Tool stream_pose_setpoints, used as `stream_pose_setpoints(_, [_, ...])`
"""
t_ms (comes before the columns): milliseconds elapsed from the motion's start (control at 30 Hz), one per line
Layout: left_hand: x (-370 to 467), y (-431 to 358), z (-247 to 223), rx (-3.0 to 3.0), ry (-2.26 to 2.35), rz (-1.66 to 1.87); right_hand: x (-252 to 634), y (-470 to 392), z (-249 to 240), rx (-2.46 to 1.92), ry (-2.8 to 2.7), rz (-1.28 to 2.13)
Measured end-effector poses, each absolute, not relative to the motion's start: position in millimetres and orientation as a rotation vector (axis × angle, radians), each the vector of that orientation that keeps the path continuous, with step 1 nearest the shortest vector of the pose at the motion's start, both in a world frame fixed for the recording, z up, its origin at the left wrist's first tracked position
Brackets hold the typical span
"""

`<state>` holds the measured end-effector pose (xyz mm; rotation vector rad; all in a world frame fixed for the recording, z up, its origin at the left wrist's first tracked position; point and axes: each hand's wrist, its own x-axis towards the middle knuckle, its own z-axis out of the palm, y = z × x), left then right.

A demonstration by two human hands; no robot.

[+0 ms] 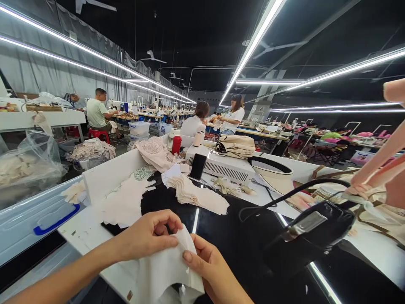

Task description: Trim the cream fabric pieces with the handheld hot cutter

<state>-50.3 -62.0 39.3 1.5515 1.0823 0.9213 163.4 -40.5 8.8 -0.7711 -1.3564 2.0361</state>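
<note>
Low in the middle of the view, a cream fabric piece point(171, 266) hangs between my two hands. My left hand point(148, 234) pinches its upper edge between thumb and curled fingers. On the right side of the same edge, my right hand point(210, 264) grips the cloth with the thumb on top. Part of the fabric drapes down past the front of the table. Beyond the hands, a stack of cut cream pieces point(202, 196) lies on the glossy black tabletop point(240, 236). More pale fabric point(123, 200) is spread to the left of it.
A black iron-like appliance point(316, 236) with a thick cable stands at right, beside hanging pink fabric strips point(376, 160). Toward the back are a white slotted machine box point(218, 162), a phone point(198, 166) and a red bottle point(176, 145). A plastic bin point(53, 211) borders the left. Several people sit or stand farther off.
</note>
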Motion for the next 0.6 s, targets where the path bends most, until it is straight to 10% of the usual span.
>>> stream_pose_setpoints(600, [-33,-63,3,1.464,1.024,0.943,168,-45,-6,-0.879,-1.464,1.951])
